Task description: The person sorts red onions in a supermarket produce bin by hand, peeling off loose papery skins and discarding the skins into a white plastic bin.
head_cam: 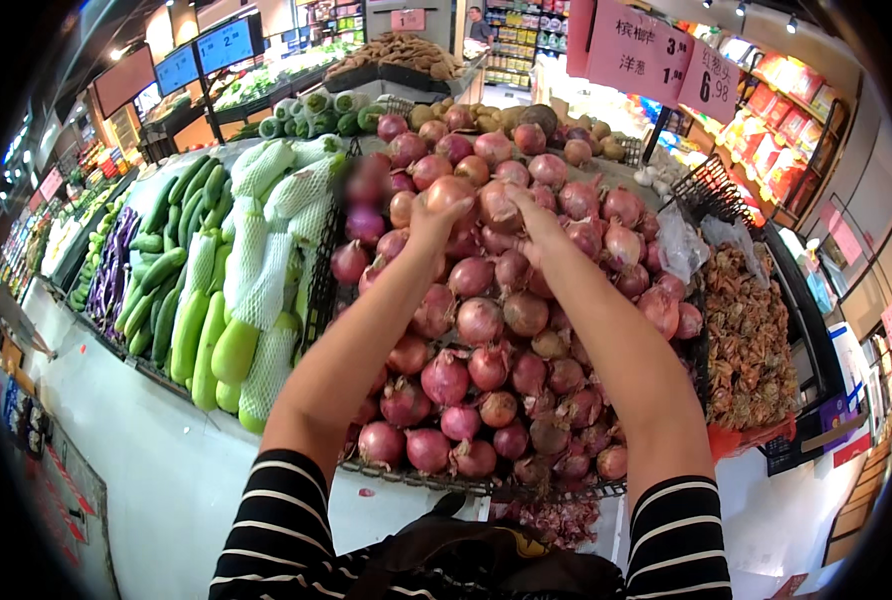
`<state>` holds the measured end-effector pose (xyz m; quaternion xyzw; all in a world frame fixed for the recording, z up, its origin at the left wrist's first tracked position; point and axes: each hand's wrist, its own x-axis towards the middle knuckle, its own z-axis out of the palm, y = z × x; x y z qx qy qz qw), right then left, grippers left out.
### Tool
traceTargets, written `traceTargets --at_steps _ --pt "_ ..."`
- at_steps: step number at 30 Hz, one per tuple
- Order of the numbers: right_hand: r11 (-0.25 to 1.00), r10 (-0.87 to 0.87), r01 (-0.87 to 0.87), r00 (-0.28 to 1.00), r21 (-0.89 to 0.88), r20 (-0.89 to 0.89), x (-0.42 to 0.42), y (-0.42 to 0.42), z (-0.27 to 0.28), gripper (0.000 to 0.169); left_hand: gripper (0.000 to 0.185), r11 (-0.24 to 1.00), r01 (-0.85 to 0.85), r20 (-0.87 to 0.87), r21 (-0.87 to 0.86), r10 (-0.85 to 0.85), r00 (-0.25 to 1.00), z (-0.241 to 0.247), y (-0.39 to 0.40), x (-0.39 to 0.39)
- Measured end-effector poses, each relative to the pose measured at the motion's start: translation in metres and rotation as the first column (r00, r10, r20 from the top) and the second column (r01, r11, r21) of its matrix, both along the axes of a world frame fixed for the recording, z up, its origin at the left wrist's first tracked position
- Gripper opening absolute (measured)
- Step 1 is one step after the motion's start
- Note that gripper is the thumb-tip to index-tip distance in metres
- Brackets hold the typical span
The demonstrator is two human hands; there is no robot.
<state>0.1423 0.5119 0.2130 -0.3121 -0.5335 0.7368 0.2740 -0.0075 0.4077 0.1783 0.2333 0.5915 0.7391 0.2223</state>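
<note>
Both my arms reach out over a heaped pile of red onions [480, 320] in a black plastic crate [408, 480]. My left hand [429, 223] is curled around a reddish-brown onion [450, 193] towards the back of the pile. Just to its right, my right hand [534, 231] grips another onion [499, 204], with the thumb side at its upper right. These two onions sit close to each other. Other onions surround both hands, and the undersides of the held ones are hidden.
Left of the crate lie net-sleeved gourds [255, 289], cucumbers [162, 274] and purple eggplants [112, 259]. Small shallots [750, 345] and crumpled clear plastic bags [678, 244] are at the right. Pink price signs [633, 49] hang above. Potatoes [491, 116] lie behind; a person [480, 28] stands far back.
</note>
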Motion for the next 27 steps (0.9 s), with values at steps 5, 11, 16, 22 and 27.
traceTargets --at_steps 5,11,16,22,27 --pt "0.979 0.075 0.016 0.897 0.203 -0.435 -0.005 0.094 0.036 0.03 0.066 0.937 0.245 0.219 0.25 -0.301 0.928 0.062 0.1 -0.047" --pt "0.811 -0.039 0.073 0.997 0.58 -0.07 0.096 0.092 0.02 0.051 0.077 0.909 0.41 -0.218 0.078 -0.385 0.897 0.008 0.155 -0.049" --pt "0.746 -0.132 0.028 0.986 0.665 0.106 0.208 0.02 -0.037 0.042 0.081 0.977 0.202 -0.816 -0.074 -0.176 0.55 -0.047 0.157 -0.053" --pt "0.466 -0.464 0.074 0.869 0.882 0.172 0.36 -0.044 -0.12 0.029 0.073 0.991 0.123 -0.963 -0.058 -0.088 0.255 -0.075 0.118 0.026" --pt "0.478 -0.681 -0.122 0.575 0.87 0.454 0.44 -0.048 -0.171 0.049 0.079 0.987 0.129 -0.976 -0.097 -0.12 0.181 -0.071 0.015 0.119"
